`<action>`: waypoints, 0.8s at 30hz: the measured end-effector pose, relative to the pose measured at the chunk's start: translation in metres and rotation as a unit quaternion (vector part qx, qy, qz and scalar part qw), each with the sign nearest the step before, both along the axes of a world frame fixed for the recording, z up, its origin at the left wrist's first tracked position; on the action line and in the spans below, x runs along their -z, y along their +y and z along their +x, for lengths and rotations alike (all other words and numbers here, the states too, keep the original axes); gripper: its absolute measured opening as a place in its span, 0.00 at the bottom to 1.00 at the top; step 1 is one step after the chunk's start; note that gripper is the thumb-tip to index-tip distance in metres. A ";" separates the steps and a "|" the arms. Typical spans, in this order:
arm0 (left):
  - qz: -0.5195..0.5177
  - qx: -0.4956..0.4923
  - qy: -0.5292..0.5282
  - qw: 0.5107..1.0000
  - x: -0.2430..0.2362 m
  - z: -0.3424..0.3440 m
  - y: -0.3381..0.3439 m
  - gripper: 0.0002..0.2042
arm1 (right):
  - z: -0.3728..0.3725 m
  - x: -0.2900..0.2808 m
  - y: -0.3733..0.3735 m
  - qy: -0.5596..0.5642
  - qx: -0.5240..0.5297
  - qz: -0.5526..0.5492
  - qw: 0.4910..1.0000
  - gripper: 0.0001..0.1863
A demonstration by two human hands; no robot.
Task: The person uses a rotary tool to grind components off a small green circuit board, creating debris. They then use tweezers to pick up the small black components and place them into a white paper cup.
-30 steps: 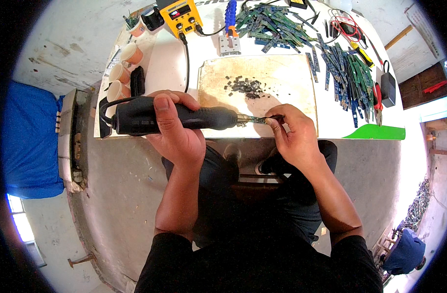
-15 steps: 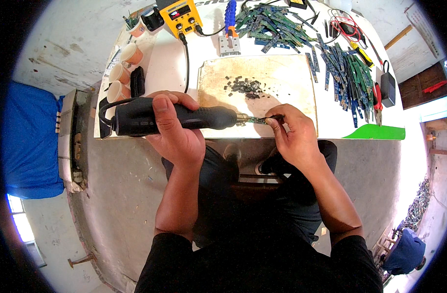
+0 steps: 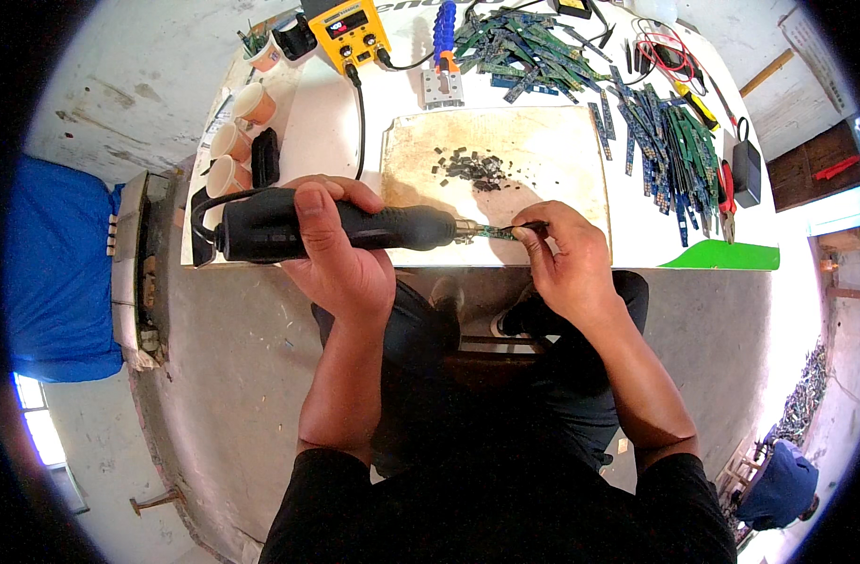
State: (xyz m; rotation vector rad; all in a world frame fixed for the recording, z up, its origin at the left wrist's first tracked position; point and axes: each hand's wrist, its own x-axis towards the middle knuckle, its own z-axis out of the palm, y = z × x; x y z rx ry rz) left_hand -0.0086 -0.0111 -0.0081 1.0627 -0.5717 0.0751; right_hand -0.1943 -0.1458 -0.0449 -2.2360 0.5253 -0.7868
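My left hand (image 3: 340,246) is wrapped round the thick body of a black hot air gun (image 3: 406,228), which lies level with its metal nozzle (image 3: 465,229) to the right. Just past the nozzle is a narrow green circuit board strip (image 3: 496,232), partly hidden by my fingers. My right hand (image 3: 569,261) pinches a thin black tool that looks like tweezers (image 3: 533,227), its tip over the strip. Behind them, small black chips (image 3: 477,169) lie in a loose heap on a stained, pale board (image 3: 406,141).
A yellow soldering station (image 3: 347,33) stands at the back, its black cable running toward me. Piles of circuit board strips (image 3: 524,56) cover the back and right. Paper cups (image 3: 230,141) line the left edge. Red-handled pliers (image 3: 727,197) lie at far right. A person (image 3: 778,484) sits beyond.
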 end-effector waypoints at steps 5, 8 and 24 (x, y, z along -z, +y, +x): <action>0.009 -0.007 -0.001 1.000 -0.002 -0.001 0.002 0.18 | 0.008 -0.003 -0.007 -0.046 0.044 -0.003 0.998 0.07; -0.012 -0.026 0.026 0.999 0.000 0.001 0.001 0.18 | 0.012 -0.003 -0.009 -0.035 0.066 -0.003 0.997 0.07; -0.015 -0.037 0.003 0.999 -0.007 0.001 0.001 0.18 | 0.009 0.008 0.004 -0.016 -0.003 0.037 0.999 0.05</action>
